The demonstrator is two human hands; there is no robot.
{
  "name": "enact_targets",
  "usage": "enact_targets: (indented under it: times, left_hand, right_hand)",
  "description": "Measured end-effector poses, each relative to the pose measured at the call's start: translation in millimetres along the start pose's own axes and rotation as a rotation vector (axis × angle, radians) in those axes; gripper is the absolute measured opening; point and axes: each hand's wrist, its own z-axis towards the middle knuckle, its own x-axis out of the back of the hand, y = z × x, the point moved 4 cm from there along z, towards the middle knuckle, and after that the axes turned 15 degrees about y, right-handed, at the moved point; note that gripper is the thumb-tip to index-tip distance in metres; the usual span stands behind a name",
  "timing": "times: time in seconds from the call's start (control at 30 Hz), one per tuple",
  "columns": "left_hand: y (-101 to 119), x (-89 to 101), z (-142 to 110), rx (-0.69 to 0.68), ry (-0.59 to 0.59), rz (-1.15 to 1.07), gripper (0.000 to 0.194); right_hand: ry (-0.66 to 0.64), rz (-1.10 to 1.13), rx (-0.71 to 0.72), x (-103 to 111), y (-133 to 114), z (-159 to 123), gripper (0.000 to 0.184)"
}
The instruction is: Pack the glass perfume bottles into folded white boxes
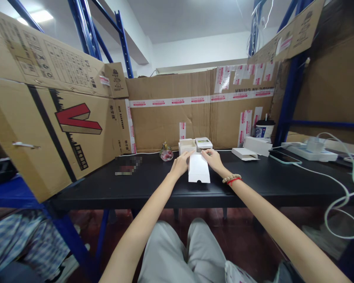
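A flat white box (198, 169) lies on the black table (135, 184) right in front of me. My left hand (180, 163) grips its far left corner, fingers curled against the edge. My right hand (213, 159) holds the far right corner the same way; a beaded and a red bracelet sit on that wrist. Just behind the box stand an open white box (187, 146) and a small white box with a green label (203, 143). A small glass perfume bottle (166, 153) stands to the left of them.
Cardboard walls enclose the table at the left and back. At the right lie flat white boxes (250, 149), a paper cup (264, 128), a phone (284, 157) and a white power strip (309, 151) with a looping cable. Blue shelf posts stand at both sides.
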Motion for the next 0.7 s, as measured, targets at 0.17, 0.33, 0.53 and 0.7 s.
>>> enact_targets:
  times: [0.17, 0.33, 0.53, 0.7]
  left_hand:
    - [1.2, 0.8, -0.2, 0.025, -0.002, -0.038, 0.054]
    - [3.6, 0.8, -0.7, 0.005, 0.013, -0.077, 0.058]
    - [10.5, 1.9, -2.3, -0.039, -0.053, 0.006, 0.063]
    - [7.3, -2.5, -2.5, -0.082, -0.069, 0.057, 0.057]
  right_hand:
    - [0.001, -0.002, -0.015, 0.0, -0.2, -1.0, 0.035]
    - [-0.008, -0.001, 0.023, -2.2, -0.3, -0.5, 0.035]
    - [-0.057, 0.077, 0.045, -6.2, -2.6, -1.5, 0.034]
    - [-0.083, 0.106, 0.025, -7.8, -2.9, -1.9, 0.034]
